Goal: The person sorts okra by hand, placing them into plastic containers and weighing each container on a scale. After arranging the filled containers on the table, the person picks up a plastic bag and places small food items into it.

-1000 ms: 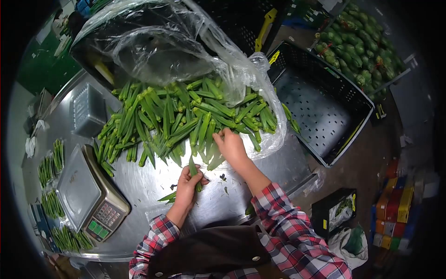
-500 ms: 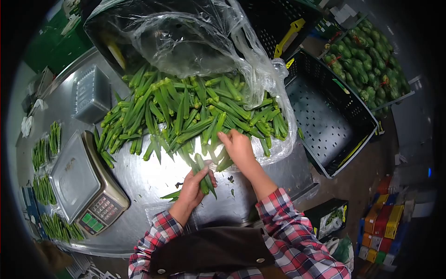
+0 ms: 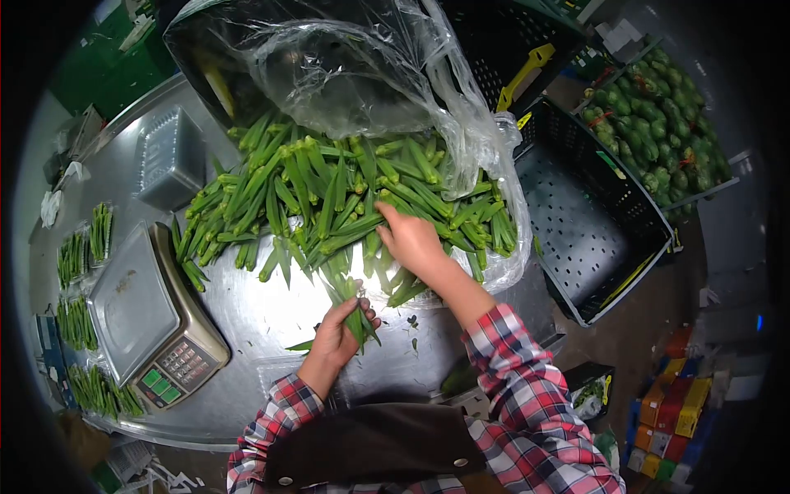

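A big heap of green okra pods (image 3: 329, 198) lies on the steel table (image 3: 263, 321), spilling from a clear plastic bag (image 3: 346, 74). My left hand (image 3: 339, 329) is closed around a small bunch of okra pods (image 3: 354, 309), held just above the table near the heap's front edge. My right hand (image 3: 411, 240) reaches into the right part of the heap, fingers curled onto pods there; whether it grips one I cannot tell. Both sleeves are red plaid.
A digital scale (image 3: 152, 317) stands at the left. Filled okra trays (image 3: 78, 288) line the table's left edge, and a stack of clear empty trays (image 3: 169, 156) sits behind. A black crate (image 3: 588, 214) stands at the right, with green vegetables (image 3: 650, 107) beyond.
My right hand moved deeper and upward into the okra heap. My left hand now holds more pods than a second ago and stays near the same spot.
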{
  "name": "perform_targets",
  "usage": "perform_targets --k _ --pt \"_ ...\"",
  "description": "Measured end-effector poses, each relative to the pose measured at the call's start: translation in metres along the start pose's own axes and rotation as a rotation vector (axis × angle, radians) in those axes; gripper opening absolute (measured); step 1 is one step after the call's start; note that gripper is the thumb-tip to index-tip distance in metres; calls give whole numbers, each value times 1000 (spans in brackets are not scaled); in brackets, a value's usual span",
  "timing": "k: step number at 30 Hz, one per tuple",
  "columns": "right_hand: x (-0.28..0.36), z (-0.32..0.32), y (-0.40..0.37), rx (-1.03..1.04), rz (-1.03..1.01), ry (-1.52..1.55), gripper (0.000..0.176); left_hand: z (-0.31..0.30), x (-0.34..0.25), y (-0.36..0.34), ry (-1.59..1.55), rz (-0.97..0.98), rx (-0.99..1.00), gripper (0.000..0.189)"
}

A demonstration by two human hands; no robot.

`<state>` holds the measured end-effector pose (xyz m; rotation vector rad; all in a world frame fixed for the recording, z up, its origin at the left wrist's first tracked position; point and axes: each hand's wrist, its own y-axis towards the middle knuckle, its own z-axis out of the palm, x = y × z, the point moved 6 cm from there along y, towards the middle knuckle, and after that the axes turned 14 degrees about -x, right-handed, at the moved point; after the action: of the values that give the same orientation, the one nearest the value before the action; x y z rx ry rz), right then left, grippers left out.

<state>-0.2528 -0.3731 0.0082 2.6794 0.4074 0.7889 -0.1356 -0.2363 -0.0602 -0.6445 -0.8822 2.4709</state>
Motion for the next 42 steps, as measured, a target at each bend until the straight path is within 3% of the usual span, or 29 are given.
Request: perform_targets --k 4,7,9,11,12,13,14,15,18,20,22,25,28,31,32,34,37,40,42 --pt "-1 12 14 91 -80 -124 26 -15 -4 -10 -58 -63 72 32" --pt "-10 -20 -15 70 99 113 27 -16 -2 -13 -28 -108 108 27" --pt "-34 -53 -54 12 384 452 25 -6 0 -22 4 -89 16 27" --pt "-69 -100 -95 -12 939 681 22 -5 4 -25 14 -90 -28 27" --pt "-92 -126 -113 -307 997 802 20 -7 6 -25 9 -100 -24 27" --pt "-131 -147 -129 -536 933 1124 19 -9 8 -27 7 -111 -20 26" --pt "-165 -165 -146 -793 1082 1217 21 -12 12 -25 -26 -137 32 26" --pt "-156 -190 -141 -935 985 1087 20 -19 16 -20 -59 -160 85 25" --pt "-140 -170 -118 -687 935 449 21 -16 20 -17 -28 -167 151 25" --pt "-123 -122 -86 -486 491 122 22 -14 20 -18 7 -127 116 28" --pt "-79 -89 -57 -349 246 -52 24 -13 16 -17 2 -55 45 34" --pt "-68 -57 -37 -122 103 -288 23 0 4 -16 -134 -8 26 43" --pt "-70 -61 -39 -14 134 -295 22 22 2 -7 -161 7 100 42" --pt "-38 -93 -56 18 226 106 25 37 12 6 -126 -25 159 43" --pt "-30 -87 -66 136 316 224 28 39 15 8 -124 -50 152 43" --pt "-8 -90 -63 257 305 270 30 45 19 10 -112 -101 138 43" --pt "-36 -97 -28 -267 190 -112 27 40 19 14 -154 -150 134 44" --pt "-72 -69 -7 -288 190 -223 28 24 11 18 -157 -123 137 44" --pt "-78 -62 -9 -192 232 -222 27 23 6 18 -154 -93 124 43"
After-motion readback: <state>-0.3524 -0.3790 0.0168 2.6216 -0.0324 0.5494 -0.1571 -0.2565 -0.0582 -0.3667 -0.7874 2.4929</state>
